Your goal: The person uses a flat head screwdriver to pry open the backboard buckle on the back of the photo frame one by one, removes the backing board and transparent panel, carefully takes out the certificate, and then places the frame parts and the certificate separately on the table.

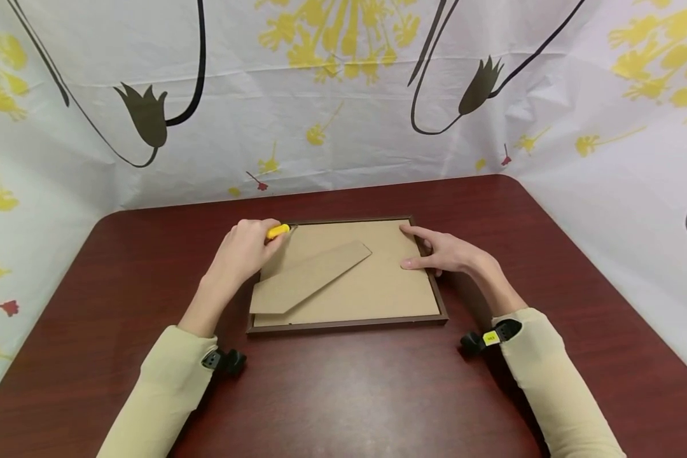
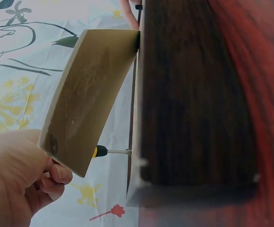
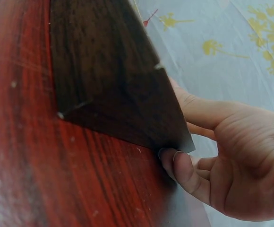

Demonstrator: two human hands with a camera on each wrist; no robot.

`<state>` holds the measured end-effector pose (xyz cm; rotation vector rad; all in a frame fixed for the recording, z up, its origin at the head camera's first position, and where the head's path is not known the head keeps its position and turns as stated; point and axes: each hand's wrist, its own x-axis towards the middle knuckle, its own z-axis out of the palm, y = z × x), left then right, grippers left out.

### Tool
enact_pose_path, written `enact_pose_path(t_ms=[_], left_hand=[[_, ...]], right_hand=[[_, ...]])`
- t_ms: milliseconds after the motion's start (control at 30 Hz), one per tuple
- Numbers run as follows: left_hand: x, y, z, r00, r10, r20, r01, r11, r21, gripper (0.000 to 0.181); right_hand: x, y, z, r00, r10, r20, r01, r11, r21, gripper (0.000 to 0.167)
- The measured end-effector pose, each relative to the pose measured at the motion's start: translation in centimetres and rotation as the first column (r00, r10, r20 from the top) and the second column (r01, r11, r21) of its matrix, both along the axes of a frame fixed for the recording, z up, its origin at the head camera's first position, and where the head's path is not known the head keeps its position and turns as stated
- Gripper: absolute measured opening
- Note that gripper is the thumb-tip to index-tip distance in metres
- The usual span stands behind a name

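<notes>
A dark wood picture frame lies face down, its tan backing board upward. From the board a stand flap slants up; it also shows side-on in the left wrist view. My left hand grips a small screwdriver by its yellow handle at the frame's far left corner. The metal shaft reaches the frame's inner edge; the flap partly hides the handle there. At the right side, my right hand holds the frame, thumb and index finger on the board, other fingers curled against the outer side.
A reddish-brown table carries the frame near its middle. White patterned sheeting hangs behind and along both sides. Each wrist wears a strapped black camera, one left, one right.
</notes>
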<state>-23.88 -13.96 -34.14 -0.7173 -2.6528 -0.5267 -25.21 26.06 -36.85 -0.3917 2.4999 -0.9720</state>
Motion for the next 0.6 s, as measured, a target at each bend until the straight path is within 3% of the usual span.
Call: enact_pose_path(t_ms=[200,600], left_hand=[[-0.7,0.7,0.4,1.0,-0.009,-0.003,0.009,1.0,0.002,0.019],[-1.8,1.4,0.8,0.996,-0.009,0.084,0.009,1.0,0.005,0.019]], right_hand=[[0.2,0.1,0.1,1.0,0.004,0.012,-0.004,1.0,0.01,0.095],[-0.1,0.0,0.1,0.999,0.045,-0.013,-0.045,0.999,0.023,0.094]])
